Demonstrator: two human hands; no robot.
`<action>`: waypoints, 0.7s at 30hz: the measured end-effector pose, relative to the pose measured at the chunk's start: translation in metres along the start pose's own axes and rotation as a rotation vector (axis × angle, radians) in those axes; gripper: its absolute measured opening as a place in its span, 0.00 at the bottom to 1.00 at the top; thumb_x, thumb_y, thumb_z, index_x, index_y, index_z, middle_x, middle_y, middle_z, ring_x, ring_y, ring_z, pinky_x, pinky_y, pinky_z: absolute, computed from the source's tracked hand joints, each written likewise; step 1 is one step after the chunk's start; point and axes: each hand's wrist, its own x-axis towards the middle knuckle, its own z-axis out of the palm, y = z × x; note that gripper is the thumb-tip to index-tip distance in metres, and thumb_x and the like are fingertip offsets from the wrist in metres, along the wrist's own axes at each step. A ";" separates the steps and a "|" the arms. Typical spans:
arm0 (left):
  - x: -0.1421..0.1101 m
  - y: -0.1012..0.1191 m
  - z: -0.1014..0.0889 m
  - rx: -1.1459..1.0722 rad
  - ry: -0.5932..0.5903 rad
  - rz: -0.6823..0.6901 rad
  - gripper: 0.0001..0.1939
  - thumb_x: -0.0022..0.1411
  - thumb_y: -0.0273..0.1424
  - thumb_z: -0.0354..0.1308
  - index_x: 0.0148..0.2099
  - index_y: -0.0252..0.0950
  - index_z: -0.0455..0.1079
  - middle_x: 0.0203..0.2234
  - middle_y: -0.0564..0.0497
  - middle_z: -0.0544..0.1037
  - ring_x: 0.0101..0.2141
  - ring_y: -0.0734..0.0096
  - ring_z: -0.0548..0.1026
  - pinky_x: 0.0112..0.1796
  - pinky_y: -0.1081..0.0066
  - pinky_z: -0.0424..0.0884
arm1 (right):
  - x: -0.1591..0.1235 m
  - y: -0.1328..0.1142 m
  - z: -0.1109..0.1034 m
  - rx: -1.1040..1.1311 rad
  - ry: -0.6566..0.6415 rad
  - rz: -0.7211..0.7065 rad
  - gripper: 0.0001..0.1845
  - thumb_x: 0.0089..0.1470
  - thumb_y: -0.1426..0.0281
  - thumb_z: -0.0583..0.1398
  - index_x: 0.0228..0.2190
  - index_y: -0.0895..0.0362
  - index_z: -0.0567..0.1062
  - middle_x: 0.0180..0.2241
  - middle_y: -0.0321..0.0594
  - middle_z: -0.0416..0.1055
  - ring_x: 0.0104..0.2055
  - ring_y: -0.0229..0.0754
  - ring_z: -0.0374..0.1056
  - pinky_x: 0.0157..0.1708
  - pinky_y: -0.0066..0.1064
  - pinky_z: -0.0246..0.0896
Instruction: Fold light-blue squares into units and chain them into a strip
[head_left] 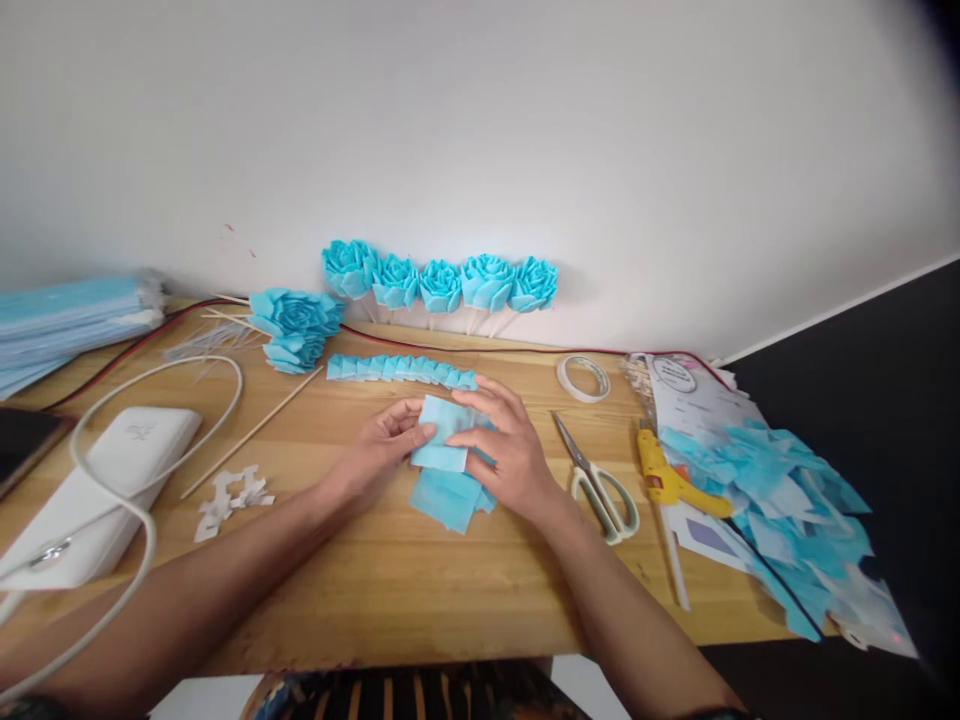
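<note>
My left hand (397, 435) pinches the left side of a light blue square sheet (441, 447), its thumb lying on top. On the sheet's right side, my right hand (514, 450) grips the edge between thumb and fingers. Whether the sheet is paper or cloth I cannot tell. Below it, more light blue squares (446, 500) lie loosely stacked on the wooden table, partly covered by my right hand. Just beyond my hands runs a row of folded blue petals (397, 370), overlapping each other; my right fingertips are close to its right end.
Blue flowers on sticks (441, 285) lean against the wall, and others (296, 320) lie at back left. Scissors (600, 485), a tape roll (583, 379), a yellow glue gun (667, 475) and a blue scrap pile (795, 510) are right. A cabled white power bank (112, 500) sits left.
</note>
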 end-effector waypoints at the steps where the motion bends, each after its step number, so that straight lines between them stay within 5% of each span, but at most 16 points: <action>1: 0.000 0.000 0.000 0.014 0.017 0.018 0.15 0.55 0.34 0.64 0.45 0.38 0.71 0.33 0.53 0.76 0.29 0.76 0.72 0.31 0.75 0.66 | 0.000 -0.001 0.000 0.046 0.012 0.009 0.10 0.51 0.78 0.58 0.32 0.52 0.76 0.51 0.40 0.69 0.61 0.50 0.56 0.55 0.49 0.56; 5: 0.002 0.002 0.002 -0.015 0.061 0.134 0.14 0.60 0.39 0.58 0.45 0.36 0.72 0.39 0.48 0.75 0.39 0.67 0.72 0.38 0.71 0.67 | 0.000 -0.004 0.000 0.259 0.018 0.174 0.03 0.54 0.73 0.59 0.31 0.54 0.73 0.36 0.40 0.76 0.44 0.43 0.70 0.48 0.40 0.62; 10: -0.001 0.005 0.006 -0.074 -0.103 0.029 0.27 0.62 0.51 0.48 0.44 0.32 0.74 0.38 0.42 0.77 0.41 0.59 0.73 0.42 0.63 0.67 | -0.007 -0.006 0.010 0.252 0.005 0.494 0.12 0.54 0.66 0.59 0.22 0.56 0.68 0.21 0.32 0.66 0.26 0.35 0.63 0.29 0.27 0.58; 17: -0.004 0.012 0.005 0.321 0.026 0.050 0.15 0.51 0.41 0.64 0.30 0.33 0.71 0.21 0.53 0.72 0.25 0.73 0.69 0.29 0.73 0.64 | -0.008 -0.006 0.014 0.258 -0.006 0.573 0.14 0.54 0.65 0.59 0.20 0.57 0.67 0.19 0.31 0.63 0.24 0.34 0.60 0.27 0.25 0.55; 21: -0.001 0.011 0.005 0.308 0.108 0.050 0.14 0.48 0.40 0.65 0.28 0.33 0.70 0.17 0.57 0.69 0.20 0.78 0.64 0.24 0.76 0.60 | -0.008 -0.006 0.013 0.304 -0.001 0.571 0.10 0.56 0.64 0.57 0.28 0.56 0.75 0.25 0.34 0.72 0.29 0.37 0.67 0.31 0.26 0.60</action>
